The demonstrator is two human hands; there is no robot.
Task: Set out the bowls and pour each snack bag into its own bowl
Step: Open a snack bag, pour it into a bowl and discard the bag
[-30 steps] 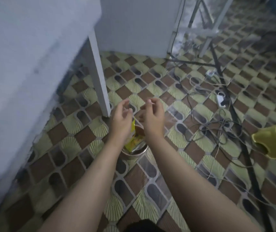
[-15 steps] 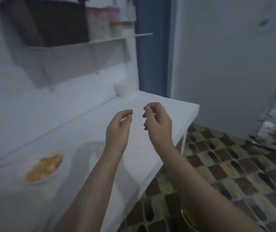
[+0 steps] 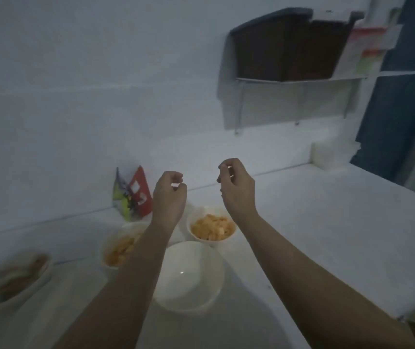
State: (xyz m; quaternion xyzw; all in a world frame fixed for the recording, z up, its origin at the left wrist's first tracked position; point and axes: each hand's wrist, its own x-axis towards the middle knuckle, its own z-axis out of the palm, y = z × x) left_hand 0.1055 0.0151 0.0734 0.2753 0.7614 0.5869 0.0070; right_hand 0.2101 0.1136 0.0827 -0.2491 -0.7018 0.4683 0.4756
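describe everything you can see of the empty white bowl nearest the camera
The empty white bowl is round, smooth and glossy, likely ceramic or plastic, with a small glint of light inside. It sits upright on the white counter, between the two forearms, just in front of a snack-filled bowl. Nothing is in it; neither hand touches it.

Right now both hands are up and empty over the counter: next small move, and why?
Probably reach the left hand forward to the snack bag standing against the wall. Both it and the right hand hold nothing, three bowls already hold snacks, and the white bowl nearest the person has nothing in it, so that bag looks like the next to pour.
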